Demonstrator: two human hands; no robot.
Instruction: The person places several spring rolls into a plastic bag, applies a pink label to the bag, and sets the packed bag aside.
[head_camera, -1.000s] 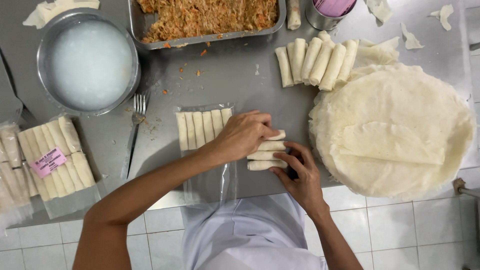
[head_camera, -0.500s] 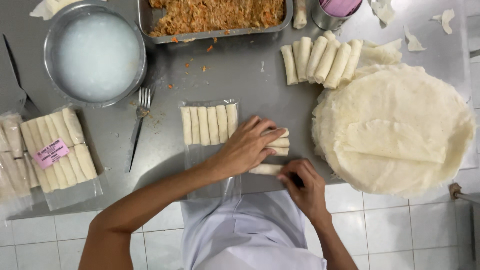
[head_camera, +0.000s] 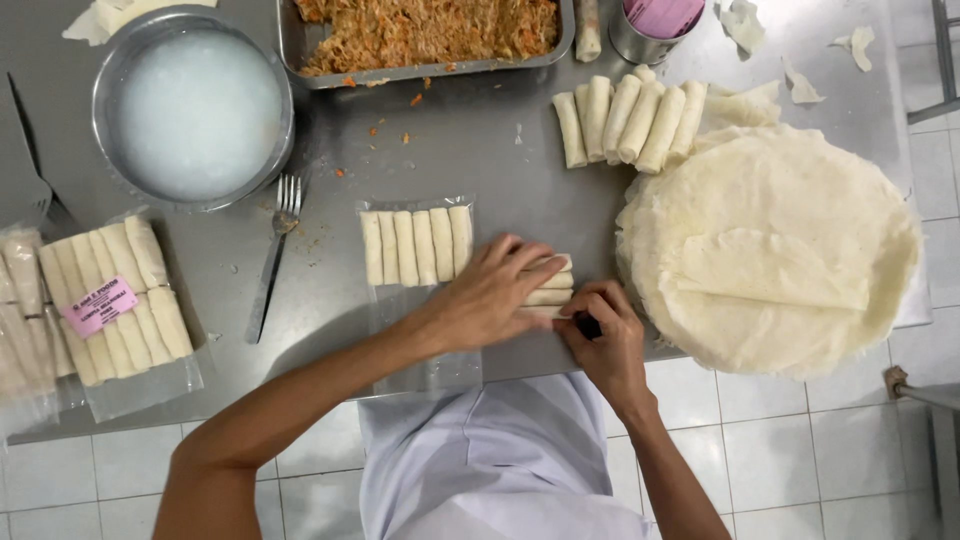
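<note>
left hand (head_camera: 495, 290) covering stacked rolls (head_camera: 550, 288) (count hidden), right hand (head_camera: 605, 335) beside

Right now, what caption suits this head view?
Both hands, left hand and right hand, gather spring rolls beside a clear bag.

Both bare arms reach forward from the torso at the near edge and converge toward the middle. The left arm comes in from the near left, forearm angled up and to the right, wrist straight. The left hand (head_camera: 495, 290) lies palm down, fingers stretched to the right and slightly spread. The right hand (head_camera: 605, 335) sits just beside it, nearer, fingers curled inward, knuckles up.
</note>
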